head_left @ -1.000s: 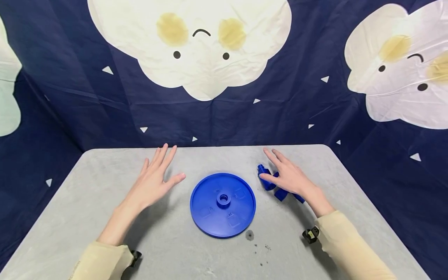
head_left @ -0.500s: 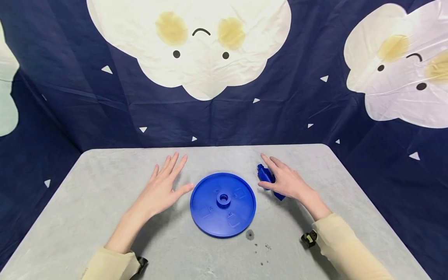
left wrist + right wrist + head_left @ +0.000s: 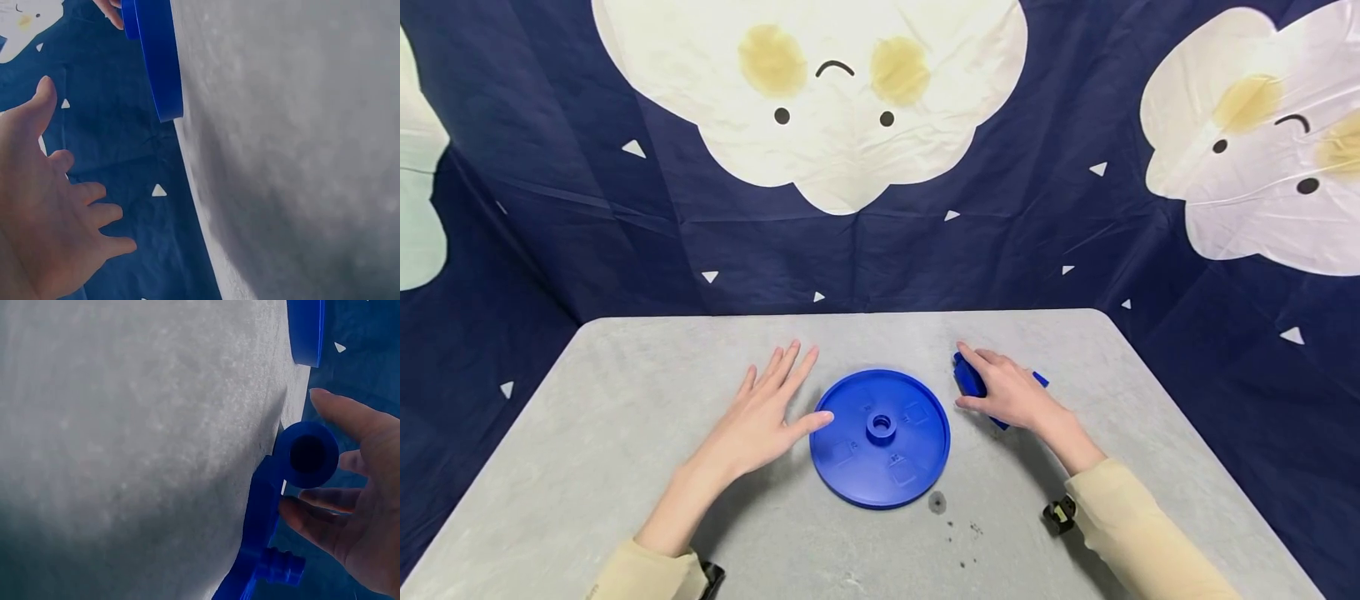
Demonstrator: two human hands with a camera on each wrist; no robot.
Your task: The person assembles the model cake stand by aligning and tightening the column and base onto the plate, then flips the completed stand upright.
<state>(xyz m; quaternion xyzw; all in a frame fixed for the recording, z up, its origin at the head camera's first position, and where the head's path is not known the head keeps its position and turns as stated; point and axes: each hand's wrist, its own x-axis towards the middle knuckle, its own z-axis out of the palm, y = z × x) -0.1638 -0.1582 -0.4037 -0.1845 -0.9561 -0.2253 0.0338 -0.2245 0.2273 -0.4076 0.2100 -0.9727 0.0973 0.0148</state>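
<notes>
A round blue disc (image 3: 880, 483) with a raised rim and a central socket lies on the table. My left hand (image 3: 760, 425) hovers at its left side, fingers spread, the thumb overlapping the rim in the head view. In the left wrist view, my left palm (image 3: 47, 212) holds nothing. My right hand (image 3: 1011, 392) is low over a hollow blue cylinder (image 3: 307, 478), its thumb and fingers spread to either side. Beneath that hand lies a flat blue piece with a ribbed peg (image 3: 281, 565), partly hidden in the head view.
The grey table (image 3: 647, 367) has rounded far corners and ends at a dark blue curtain (image 3: 850, 258) with cloud prints. Dark spots (image 3: 937, 502) mark the tabletop near the disc. A small black device (image 3: 1060, 515) sits at the right cuff.
My left hand has moved right and nearer, its thumb now over the disc's rim. My right hand has lowered slightly around the blue cylinder. The disc stays where it was.
</notes>
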